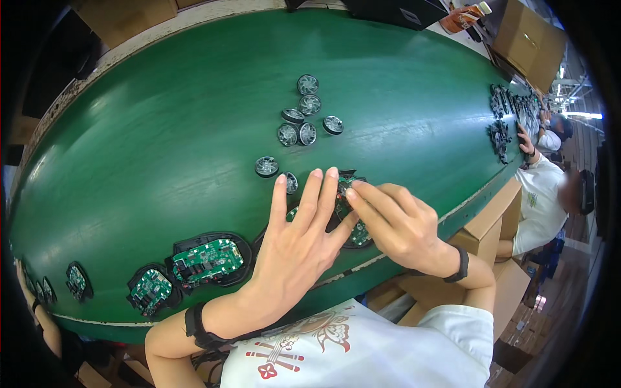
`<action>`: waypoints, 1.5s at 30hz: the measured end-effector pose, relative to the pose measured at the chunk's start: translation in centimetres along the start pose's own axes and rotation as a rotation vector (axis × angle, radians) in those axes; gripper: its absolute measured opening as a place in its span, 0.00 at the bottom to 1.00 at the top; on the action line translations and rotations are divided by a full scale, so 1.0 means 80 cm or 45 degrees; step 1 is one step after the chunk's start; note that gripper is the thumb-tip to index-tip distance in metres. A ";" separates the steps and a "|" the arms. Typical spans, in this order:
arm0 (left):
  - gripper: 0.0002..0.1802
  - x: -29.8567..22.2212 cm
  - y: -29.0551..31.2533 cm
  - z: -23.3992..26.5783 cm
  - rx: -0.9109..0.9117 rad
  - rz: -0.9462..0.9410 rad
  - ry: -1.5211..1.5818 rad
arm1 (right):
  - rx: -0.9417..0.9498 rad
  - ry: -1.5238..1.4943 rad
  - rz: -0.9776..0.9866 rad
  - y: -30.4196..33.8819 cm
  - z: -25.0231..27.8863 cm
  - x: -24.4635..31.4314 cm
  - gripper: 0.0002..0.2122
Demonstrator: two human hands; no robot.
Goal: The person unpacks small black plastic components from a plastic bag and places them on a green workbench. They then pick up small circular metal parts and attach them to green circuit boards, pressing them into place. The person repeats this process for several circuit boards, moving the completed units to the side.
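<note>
A black housing with a green circuit board (358, 237) lies in front of me, partly covered by both hands. My left hand (299, 242) is spread over it, fingers stretched out and apart, its fingertips close to a small black-rimmed wheel (288, 183). At the board's upper part my right hand (406, 227) pinches with thumb and fingers pressed together; whatever sits between them is hidden. Another wheel (266, 166) lies just beyond the left hand. To the left, a large board in a black housing (210, 260) and a smaller one (152, 288) lie side by side.
Several round wheels (310, 105) lie grouped on the green work surface (162, 142). More boards (76, 280) are at the far left, near another person's arm. Black parts (499, 136) line the right end, where co-workers (543, 200) sit. Cardboard boxes (488, 223) stand below the right edge.
</note>
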State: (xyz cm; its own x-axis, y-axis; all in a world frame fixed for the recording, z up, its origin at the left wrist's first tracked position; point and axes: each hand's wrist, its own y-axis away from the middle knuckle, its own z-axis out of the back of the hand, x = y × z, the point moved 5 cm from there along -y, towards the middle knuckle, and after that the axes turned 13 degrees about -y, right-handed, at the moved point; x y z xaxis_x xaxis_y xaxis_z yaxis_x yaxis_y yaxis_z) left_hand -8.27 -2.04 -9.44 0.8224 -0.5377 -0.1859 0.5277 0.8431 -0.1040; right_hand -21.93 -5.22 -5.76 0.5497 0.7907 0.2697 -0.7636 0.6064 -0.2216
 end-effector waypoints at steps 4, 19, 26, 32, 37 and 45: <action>0.24 0.007 -0.004 0.004 0.077 -0.025 0.009 | -0.157 -0.090 -0.205 0.000 0.021 -0.019 0.19; 0.29 0.018 -0.013 -0.003 0.064 0.048 -0.066 | -0.109 -0.338 -0.562 0.036 -0.004 -0.033 0.11; 0.29 0.026 -0.020 -0.005 0.093 0.023 0.027 | -0.172 -0.287 -0.534 0.036 -0.014 -0.032 0.10; 0.32 0.027 -0.023 -0.006 0.069 0.093 0.073 | -0.191 -0.305 -0.541 0.024 -0.016 -0.039 0.09; 0.34 0.023 -0.025 -0.005 0.059 0.080 0.065 | -0.194 -0.236 -0.553 0.018 -0.021 -0.036 0.10; 0.34 0.022 -0.026 -0.005 0.060 0.047 0.084 | -0.224 -0.275 -0.623 0.020 -0.025 -0.034 0.10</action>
State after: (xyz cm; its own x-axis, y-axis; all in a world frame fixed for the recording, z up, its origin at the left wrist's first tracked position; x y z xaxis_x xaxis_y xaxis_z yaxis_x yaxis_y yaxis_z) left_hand -7.99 -4.75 -9.97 0.8263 -0.5032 -0.2530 0.5081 0.8598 -0.0503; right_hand -23.98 -6.26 -8.74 0.7296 0.3895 0.5622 -0.3586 0.9178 -0.1706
